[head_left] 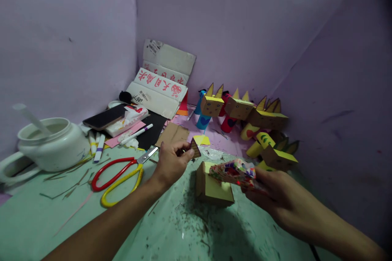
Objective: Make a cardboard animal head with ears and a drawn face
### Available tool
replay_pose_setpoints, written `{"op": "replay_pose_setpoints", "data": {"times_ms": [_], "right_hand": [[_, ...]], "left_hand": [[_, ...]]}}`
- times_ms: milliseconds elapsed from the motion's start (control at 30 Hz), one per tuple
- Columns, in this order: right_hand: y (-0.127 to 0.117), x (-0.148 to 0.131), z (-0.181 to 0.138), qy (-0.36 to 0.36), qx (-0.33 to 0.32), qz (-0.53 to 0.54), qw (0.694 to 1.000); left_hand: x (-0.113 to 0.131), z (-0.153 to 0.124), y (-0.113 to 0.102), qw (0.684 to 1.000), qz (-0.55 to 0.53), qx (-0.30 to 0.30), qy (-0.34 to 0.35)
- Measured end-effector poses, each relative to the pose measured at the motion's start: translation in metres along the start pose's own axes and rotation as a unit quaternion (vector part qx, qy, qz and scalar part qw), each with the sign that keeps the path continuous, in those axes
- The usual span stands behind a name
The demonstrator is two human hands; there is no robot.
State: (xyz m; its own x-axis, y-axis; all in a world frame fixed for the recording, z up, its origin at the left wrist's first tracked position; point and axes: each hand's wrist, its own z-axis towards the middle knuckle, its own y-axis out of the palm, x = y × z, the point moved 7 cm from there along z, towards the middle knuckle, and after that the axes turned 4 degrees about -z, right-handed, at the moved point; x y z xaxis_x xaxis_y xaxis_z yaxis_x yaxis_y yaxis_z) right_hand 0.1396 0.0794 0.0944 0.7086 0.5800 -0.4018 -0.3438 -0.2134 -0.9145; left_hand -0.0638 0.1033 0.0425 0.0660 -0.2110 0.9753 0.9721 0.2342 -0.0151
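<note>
Pinched between the thumb and fingers of my left hand (pixel 173 162) is a small brown cardboard triangle (pixel 195 149) with dark lines. My right hand (pixel 274 191) is closed around a glue gun (pixel 234 172) with a colourful patterned covering and a small red light. The gun's front end is over a small cardboard box (pixel 214 193) with a yellow top, which sits on the table below and between both hands. Whether the tip touches the box, I cannot tell. The triangle is held apart from the box, just behind its left side.
Scissors (pixel 114 161) with red and yellow handles lie left of my left hand. Beyond them stand a white pot (pixel 56 142), markers (pixel 99 149) and a phone (pixel 104 116). Several cardboard animal figures (pixel 211 108) line the back right. Folded cardboard (pixel 159 89) leans on the wall.
</note>
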Motion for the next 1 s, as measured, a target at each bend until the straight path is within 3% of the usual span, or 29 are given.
{"op": "replay_pose_setpoints", "data": {"times_ms": [200,300,367,467,600,667,733,833,933,1000], "right_hand": [[-0.005,0.002,-0.005,0.012,0.007,-0.010,1.000],[-0.009,0.011,-0.009,0.032,0.015,0.058,0.998],[-0.012,0.023,-0.012,0.062,0.054,0.145,0.986],[-0.003,0.056,-0.016,0.148,0.137,0.306,0.930],[0.040,0.099,-0.011,0.258,0.225,0.507,0.791],[0.060,0.109,-0.003,0.283,0.244,0.540,0.754],[0.070,0.111,0.005,0.284,0.247,0.527,0.762],[0.073,0.111,0.009,0.283,0.236,0.446,0.816],[0.065,0.111,0.003,0.302,0.235,0.262,0.886],[0.057,0.110,-0.002,0.320,0.226,0.107,0.914]], "left_hand": [[-0.002,0.000,-0.002,1.000,0.007,0.006,0.009],[-0.002,-0.001,-0.001,1.000,0.003,0.001,0.011],[0.000,-0.002,0.000,1.000,-0.006,-0.008,0.009],[0.004,-0.004,0.004,0.999,-0.031,-0.033,0.000],[0.011,-0.007,0.014,0.996,-0.055,-0.074,-0.003],[0.010,-0.007,0.019,0.996,-0.045,-0.080,0.000],[0.009,-0.006,0.021,0.997,-0.031,-0.075,0.007],[0.004,-0.005,0.026,0.997,-0.012,-0.082,0.012],[0.000,-0.005,0.030,0.995,0.007,-0.097,0.007],[0.000,-0.005,0.031,0.995,0.009,-0.098,0.012]]}}
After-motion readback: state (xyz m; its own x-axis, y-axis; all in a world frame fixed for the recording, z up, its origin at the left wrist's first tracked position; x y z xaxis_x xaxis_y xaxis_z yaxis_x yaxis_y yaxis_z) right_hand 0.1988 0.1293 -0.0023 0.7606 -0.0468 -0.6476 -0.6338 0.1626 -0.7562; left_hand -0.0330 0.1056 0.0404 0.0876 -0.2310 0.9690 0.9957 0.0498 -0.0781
